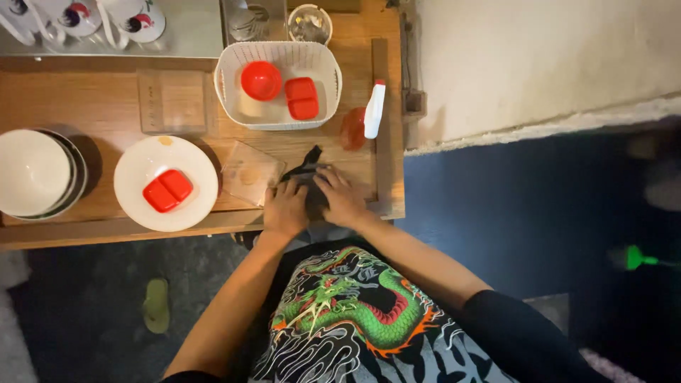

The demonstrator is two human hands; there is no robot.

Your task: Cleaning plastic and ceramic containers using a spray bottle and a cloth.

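Two hands, left hand (286, 209) and right hand (342, 197), press flat and open on a dark cloth (306, 177) at frame centre, on the wooden table (85, 106); it looks soft, light, easily gathered by an edge.

White basket (278, 120) holds red bowl (261, 80); spray bottle (374, 110) beside it

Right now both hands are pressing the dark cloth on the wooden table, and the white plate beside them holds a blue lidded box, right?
Not quite. In the head view the box on the white plate is red, not blue. The rest stands: the left hand and right hand are both on the dark cloth on the wooden table.
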